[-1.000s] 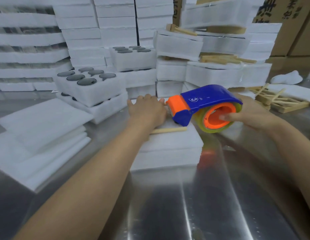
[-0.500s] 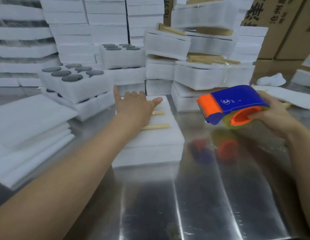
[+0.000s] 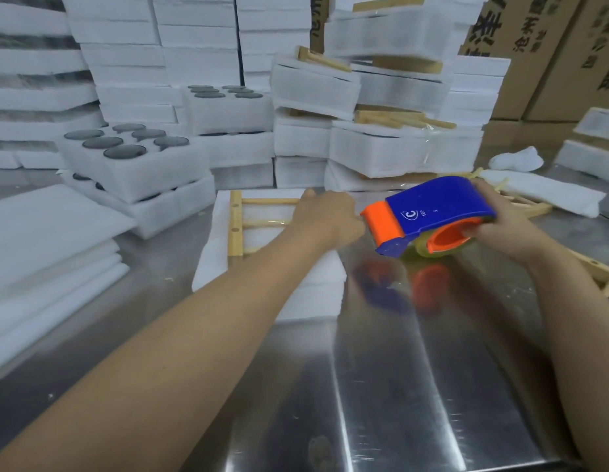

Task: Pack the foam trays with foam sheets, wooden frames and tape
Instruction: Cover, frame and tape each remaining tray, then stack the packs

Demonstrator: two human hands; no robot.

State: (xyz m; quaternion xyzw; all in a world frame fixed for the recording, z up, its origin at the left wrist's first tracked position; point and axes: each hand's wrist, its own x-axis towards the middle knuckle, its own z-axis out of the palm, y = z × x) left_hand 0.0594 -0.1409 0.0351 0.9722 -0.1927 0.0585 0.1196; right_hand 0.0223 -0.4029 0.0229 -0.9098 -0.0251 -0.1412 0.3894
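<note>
On the shiny steel table (image 3: 398,369) lies a soft, rectangular white foam pack (image 3: 221,267) with a pale, ladder-like wooden frame (image 3: 235,226) flat on top. The left hand (image 3: 325,216) rests at its right edge; its fingers are hidden, so I cannot tell whether it grips. The right hand (image 3: 497,226) grasps a blue-and-orange plastic tape dispenser (image 3: 436,206) just right of the pack. Foam sheets (image 3: 47,240) are stacked at the left.
</note>
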